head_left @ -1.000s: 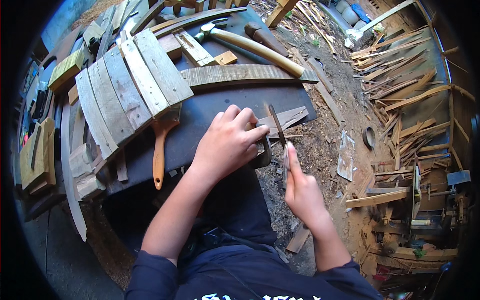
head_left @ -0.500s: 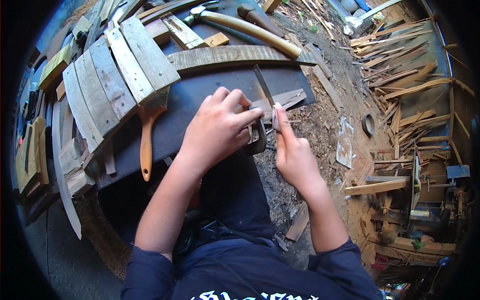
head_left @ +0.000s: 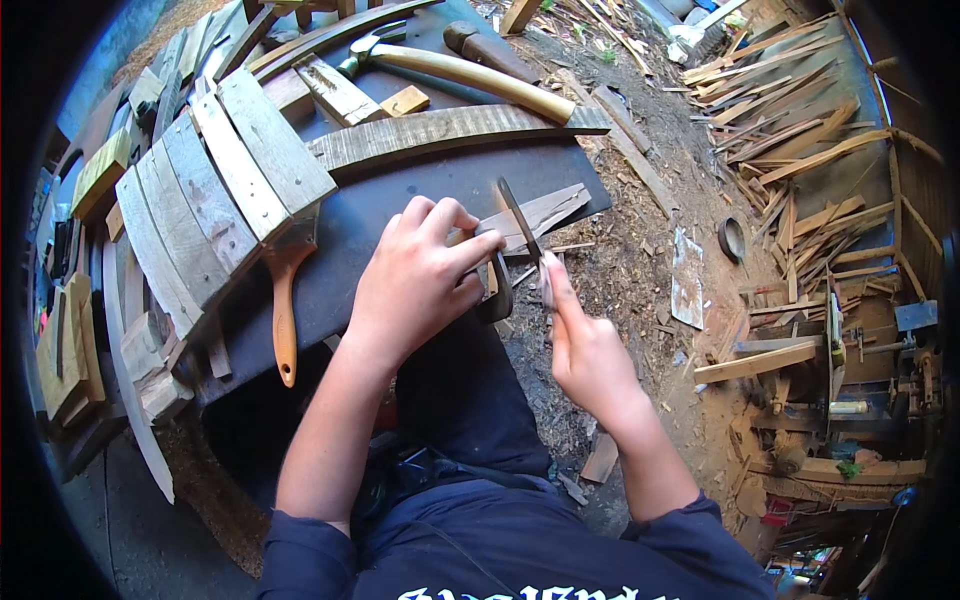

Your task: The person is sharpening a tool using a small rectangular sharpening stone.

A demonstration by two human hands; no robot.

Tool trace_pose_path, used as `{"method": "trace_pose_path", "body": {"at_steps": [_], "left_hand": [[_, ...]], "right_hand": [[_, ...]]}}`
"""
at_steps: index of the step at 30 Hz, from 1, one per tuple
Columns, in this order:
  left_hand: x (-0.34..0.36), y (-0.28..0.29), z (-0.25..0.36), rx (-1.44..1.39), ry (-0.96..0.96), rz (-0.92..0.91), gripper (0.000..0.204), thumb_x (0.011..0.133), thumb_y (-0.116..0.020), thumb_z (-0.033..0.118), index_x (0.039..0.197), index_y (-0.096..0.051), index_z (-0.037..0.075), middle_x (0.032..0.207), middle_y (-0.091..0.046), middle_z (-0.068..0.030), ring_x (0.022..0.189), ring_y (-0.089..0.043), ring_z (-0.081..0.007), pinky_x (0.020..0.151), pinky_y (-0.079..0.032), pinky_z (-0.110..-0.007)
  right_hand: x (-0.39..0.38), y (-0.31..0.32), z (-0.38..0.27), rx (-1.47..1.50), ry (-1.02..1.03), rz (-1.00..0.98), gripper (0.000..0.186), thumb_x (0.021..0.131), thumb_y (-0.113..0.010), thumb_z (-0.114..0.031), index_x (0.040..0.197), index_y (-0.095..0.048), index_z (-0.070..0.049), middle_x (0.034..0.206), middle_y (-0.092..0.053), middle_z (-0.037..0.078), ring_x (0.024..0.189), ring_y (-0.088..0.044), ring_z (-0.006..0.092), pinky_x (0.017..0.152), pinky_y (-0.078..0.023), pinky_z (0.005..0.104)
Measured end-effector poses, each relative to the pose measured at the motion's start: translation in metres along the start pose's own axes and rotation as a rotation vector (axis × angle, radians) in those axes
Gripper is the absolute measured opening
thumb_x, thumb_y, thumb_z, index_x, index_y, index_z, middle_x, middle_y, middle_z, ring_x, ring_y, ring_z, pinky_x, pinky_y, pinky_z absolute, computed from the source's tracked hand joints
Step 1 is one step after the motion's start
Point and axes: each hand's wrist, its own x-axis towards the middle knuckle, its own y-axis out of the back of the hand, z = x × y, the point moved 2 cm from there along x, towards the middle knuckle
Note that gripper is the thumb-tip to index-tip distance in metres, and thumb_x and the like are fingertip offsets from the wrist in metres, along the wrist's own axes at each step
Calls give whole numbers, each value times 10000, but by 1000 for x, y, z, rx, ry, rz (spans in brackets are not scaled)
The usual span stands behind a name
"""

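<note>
My left hand (head_left: 415, 275) is at the near edge of the dark bench, its fingers curled around the near end of a flat, tapered piece of wood (head_left: 548, 212). Just below those fingertips a dark, curved metal part (head_left: 497, 290) hangs at the bench edge; I cannot make out its kind. In my right hand (head_left: 595, 355) is a narrow dark blade with a pale grip, a knife or a file (head_left: 518, 215). The blade points away from me and crosses over the wood. My index finger lies stretched along the grip.
Left on the bench stands a piece made of grey slats (head_left: 215, 190), with a wooden-handled brush (head_left: 284, 320) beneath it. A hammer (head_left: 480, 78) lies across a curved board (head_left: 440, 130) at the back. Wood chips cover the ground at right, and split sticks (head_left: 790, 130) are piled farther right.
My right hand has drawn the blade back toward me across the wood. My left hand keeps its place on the piece. The whole view has shifted slightly.
</note>
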Motion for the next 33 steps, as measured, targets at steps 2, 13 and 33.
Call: {"method": "trace_pose_path", "body": {"at_steps": [2,13,33], "left_hand": [[-2,0,2,-15,12,-12,425,666,-770,58,1077,-751,167,1046,-637,-58,959,-600,-276,859,-551,-398],[-1,3,1,-2,-6,27,441,671,-770,46,1093,-758,174,1058,-645,-57,966,-601,-268,867,-559,-391],[-3,-1,-3,-40,-28,44,428,683,-759,36,1095,-761,151,1040,-642,-54,935,-589,-262,852,-544,-388]], "right_hand": [[32,-3,-5,-53,29,-3,719,958,-530,-29,1623,-262,-85,630,-621,277,612,-664,464,564,-494,576],[47,-2,-16,-87,52,9,684,969,-519,-24,1604,-268,-49,657,-628,302,619,-672,460,567,-501,575],[50,18,-19,-58,-62,-183,622,1002,-507,-11,1594,-325,-61,929,-669,356,790,-677,495,687,-539,537]]}}
